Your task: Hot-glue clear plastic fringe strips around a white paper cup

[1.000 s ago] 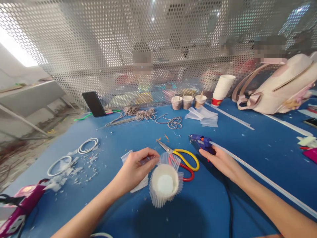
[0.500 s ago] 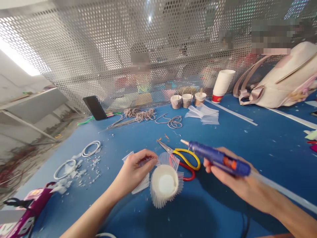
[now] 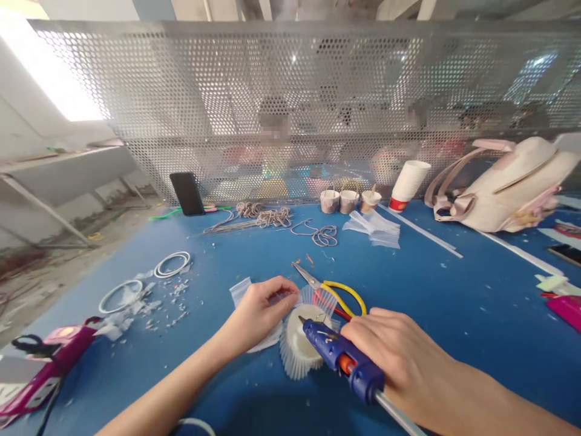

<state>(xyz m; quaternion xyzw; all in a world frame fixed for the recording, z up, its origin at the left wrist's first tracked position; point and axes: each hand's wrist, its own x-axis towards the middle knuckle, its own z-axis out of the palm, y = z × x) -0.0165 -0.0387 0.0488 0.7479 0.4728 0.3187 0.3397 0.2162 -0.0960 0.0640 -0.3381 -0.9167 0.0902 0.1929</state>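
Observation:
A white paper cup (image 3: 297,345) lies on the blue table (image 3: 445,290), wrapped in a fringe of clear plastic strips. My left hand (image 3: 261,309) pinches a clear plastic piece against the cup's upper left side, fingers closed. My right hand (image 3: 399,357) grips a blue glue gun (image 3: 338,357) with a glue stick trailing behind it. The gun's nozzle points at the cup's top edge, very close to or touching it.
Yellow and red scissors (image 3: 333,290) lie just behind the cup. Farther back are clear plastic strips (image 3: 374,227), small wrapped cups (image 3: 347,201), a cup stack (image 3: 406,181), cord coils (image 3: 267,215), a phone (image 3: 187,192) and a bag (image 3: 508,184). White rings (image 3: 171,264) and scraps lie left.
My right hand took the glue gun off the table, lifted it and swung it left and down to the cup. My left hand stayed on the plastic piece.

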